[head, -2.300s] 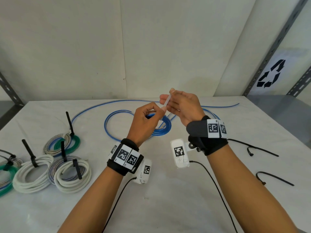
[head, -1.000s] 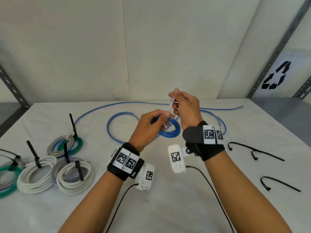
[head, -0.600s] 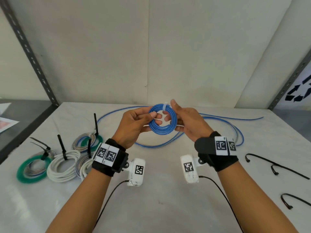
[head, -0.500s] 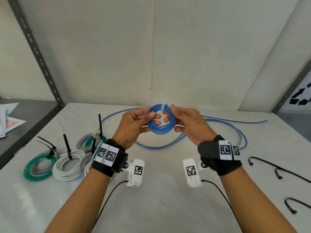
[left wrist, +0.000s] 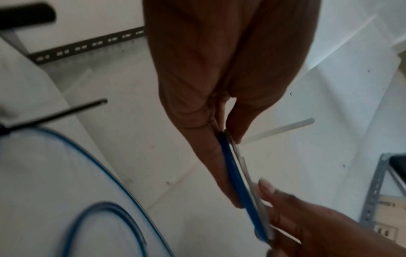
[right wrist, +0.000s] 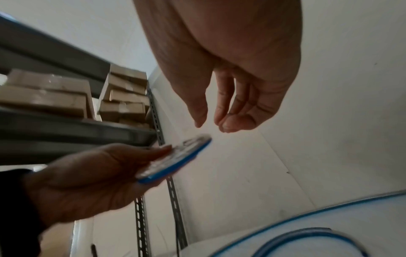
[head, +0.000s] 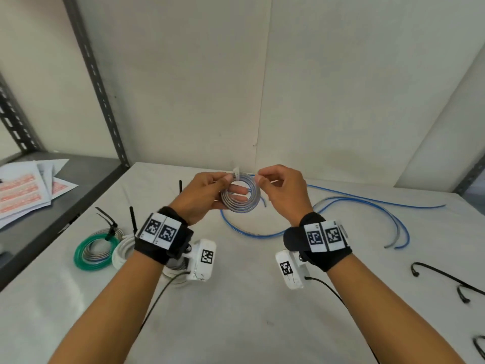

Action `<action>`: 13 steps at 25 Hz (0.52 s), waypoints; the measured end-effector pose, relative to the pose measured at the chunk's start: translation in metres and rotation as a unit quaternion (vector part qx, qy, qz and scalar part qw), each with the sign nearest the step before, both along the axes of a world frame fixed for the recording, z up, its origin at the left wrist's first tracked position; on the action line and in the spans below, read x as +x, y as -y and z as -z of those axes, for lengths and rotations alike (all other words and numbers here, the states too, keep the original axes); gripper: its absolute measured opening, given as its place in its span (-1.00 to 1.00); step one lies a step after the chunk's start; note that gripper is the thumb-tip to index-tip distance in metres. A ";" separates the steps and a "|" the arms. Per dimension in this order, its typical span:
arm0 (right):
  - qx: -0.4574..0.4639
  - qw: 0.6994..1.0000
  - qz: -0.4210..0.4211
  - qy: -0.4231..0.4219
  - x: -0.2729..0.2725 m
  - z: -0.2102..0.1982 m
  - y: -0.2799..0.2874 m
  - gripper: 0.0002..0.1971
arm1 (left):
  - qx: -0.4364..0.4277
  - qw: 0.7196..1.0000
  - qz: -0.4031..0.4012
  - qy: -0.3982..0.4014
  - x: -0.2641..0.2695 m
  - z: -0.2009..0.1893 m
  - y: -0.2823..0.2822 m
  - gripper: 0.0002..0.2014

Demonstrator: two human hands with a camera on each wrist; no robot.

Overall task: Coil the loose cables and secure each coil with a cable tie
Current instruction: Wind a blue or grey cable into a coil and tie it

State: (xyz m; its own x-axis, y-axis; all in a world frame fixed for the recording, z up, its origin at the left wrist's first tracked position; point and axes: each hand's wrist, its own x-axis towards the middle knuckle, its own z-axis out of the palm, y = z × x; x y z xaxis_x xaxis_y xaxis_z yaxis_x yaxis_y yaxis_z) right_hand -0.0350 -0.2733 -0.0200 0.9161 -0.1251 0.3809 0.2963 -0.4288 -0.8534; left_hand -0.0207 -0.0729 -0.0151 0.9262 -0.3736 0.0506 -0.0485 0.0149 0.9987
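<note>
Flipped since before, the coil (head: 240,198) sits pinched in the left hand (head: 203,197); the right hand (head: 282,191), empty and loosely curled, hovers just right of it

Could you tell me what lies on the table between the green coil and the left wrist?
A white coil, beside the green coil, partly hidden by the wristband; the head view shows it.

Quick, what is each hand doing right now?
Left hand: holding the blue cable coil.
Right hand: open, fingers loosely curled, holding nothing, just off the coil.
</note>
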 end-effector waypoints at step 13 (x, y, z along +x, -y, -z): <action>0.012 0.962 -0.103 -0.251 0.059 0.045 -0.079 -0.82 | 0.467 0.884 -0.016 -0.011 0.077 0.001 -0.069 -0.88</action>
State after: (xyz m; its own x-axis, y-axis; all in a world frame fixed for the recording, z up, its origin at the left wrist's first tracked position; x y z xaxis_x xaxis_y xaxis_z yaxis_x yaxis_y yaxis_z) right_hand 0.0235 -0.1939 -0.0645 0.9901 0.0764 -0.1178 -0.0799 -0.3834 -0.9201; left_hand 0.0562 -0.0043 -0.0162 0.9342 -0.2167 -0.2834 -0.0149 -0.8174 0.5759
